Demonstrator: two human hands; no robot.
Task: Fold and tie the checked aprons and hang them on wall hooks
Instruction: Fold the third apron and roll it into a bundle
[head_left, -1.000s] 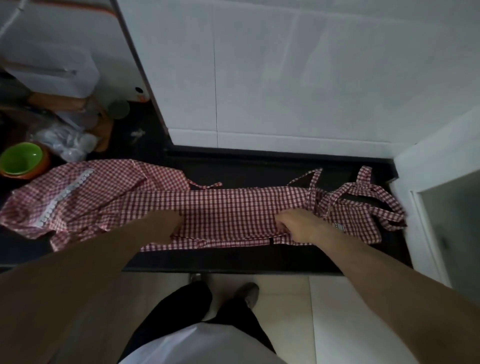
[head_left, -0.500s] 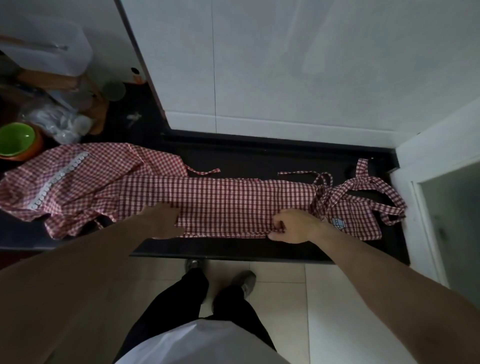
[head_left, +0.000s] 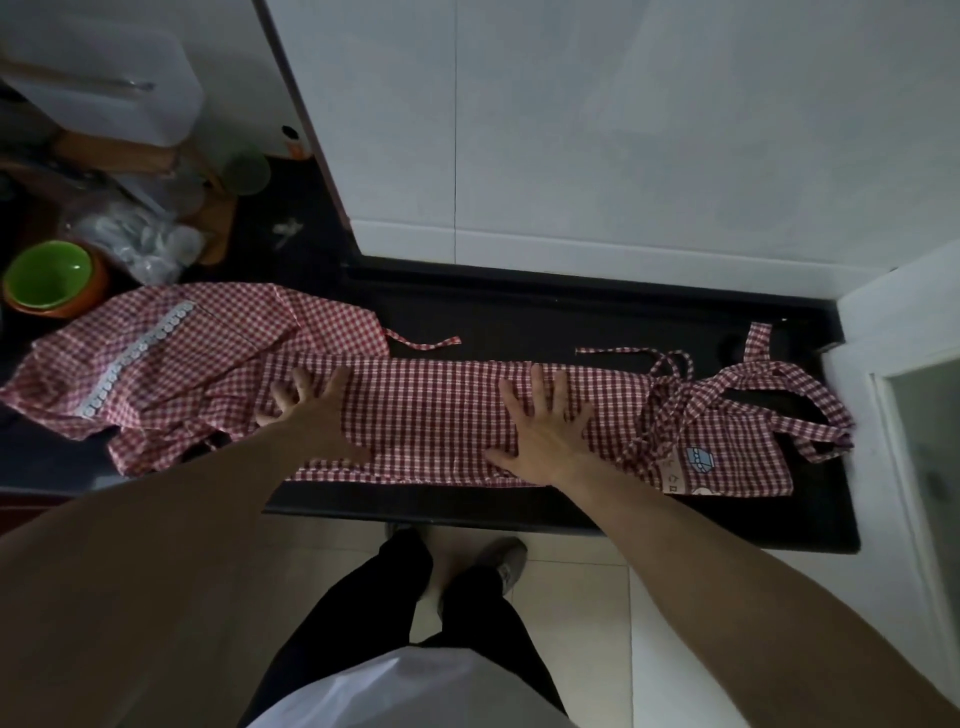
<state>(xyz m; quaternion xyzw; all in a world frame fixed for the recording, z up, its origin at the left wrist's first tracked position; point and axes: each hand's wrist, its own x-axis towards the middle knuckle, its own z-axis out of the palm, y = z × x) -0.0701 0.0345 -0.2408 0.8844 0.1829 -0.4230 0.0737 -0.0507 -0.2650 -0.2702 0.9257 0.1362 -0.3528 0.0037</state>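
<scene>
Both hands (head_left: 436, 418) have uncurled, pressing flat on folded apron (head_left: 431, 400); green bowl (head_left: 49, 275) holds nothing.

Red-and-white checked apron (head_left: 426, 415), black counter (head_left: 519, 322), green bowl (head_left: 49, 273).

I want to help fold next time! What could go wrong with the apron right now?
1. The folded apron lies close to the counter's front edge; if the flat left hand and right hand slide it forward, it may slip off.
2. Its loose straps at the right end lie in loops and could tangle before tying.
3. It overlaps the second apron, so pulling one might drag the other.
</scene>
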